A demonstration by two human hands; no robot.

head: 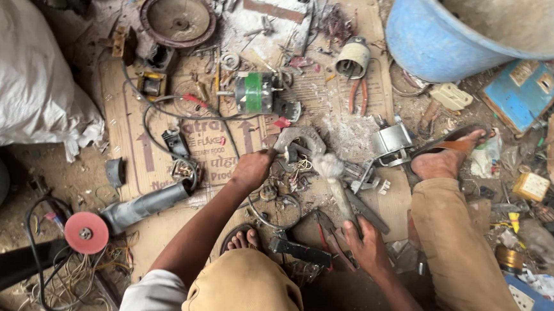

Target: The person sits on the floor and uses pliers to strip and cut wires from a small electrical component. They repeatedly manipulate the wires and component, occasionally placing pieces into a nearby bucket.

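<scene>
A person crouches on flattened cardboard (159, 118) amid scattered motor parts. The left hand (252, 170), arm stretched toward twelve o'clock, is closed around a thin tool whose tip meets the curved grey metal housing (302, 141) at the centre of the floor — just what the tool is cannot be told. The right hand (367, 246), at about five o'clock from the housing, is wrapped shut around the handle of a brush (333, 178) whose pale bristles point up at the same part.

The risk lies close by: loose wires trail around the housing, and a slip of the thin tool could send the left knuckles onto its bare metal edges. An angle grinder (120, 216) with a red disc lies at eight o'clock from the hands, its cable looping through the work area — easily snagged by a forearm. A sandalled foot (444, 158) rests at three o'clock, near sharp scrap. A green-banded motor (257, 92) sits at twelve o'clock, a blue drum (436, 30) at one o'clock.
</scene>
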